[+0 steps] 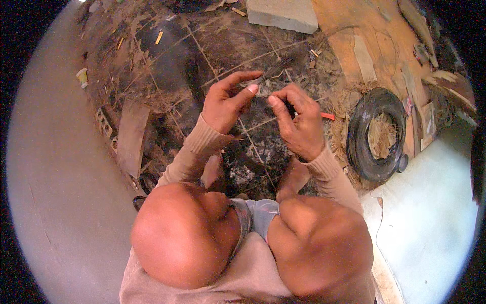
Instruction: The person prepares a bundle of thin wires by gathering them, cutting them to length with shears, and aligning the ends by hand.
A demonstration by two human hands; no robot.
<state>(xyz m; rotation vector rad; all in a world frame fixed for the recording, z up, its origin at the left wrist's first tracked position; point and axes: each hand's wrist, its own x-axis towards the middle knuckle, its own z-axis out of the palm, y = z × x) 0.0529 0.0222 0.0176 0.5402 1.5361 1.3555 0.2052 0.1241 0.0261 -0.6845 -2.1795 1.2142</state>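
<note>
Above the sooty tiled floor (167, 66), my two hands are raised close together, fingertips almost meeting. My left hand (221, 105) pinches a small, thin greyish piece (259, 81) between thumb and forefinger. Its exact kind is too small to tell. Thumb and bent fingers of my right hand (302, 121) are pressed together beside it; whatever lies at their tips is hidden. An orange-red rod-like end (328, 116) sticks out from the outer side of that hand, the rest covered by the palm. Just beyond the fingertips, a thin pale wire-like strand (277, 74) shows.
At the right a black tyre (357, 137) holds dry straw-like fibre (382, 136). A pale block (283, 14) lies at the far side, next to an orange-brown board (349, 25). On the left are a flat board (133, 134) and a small cup (82, 77) by the wall.
</note>
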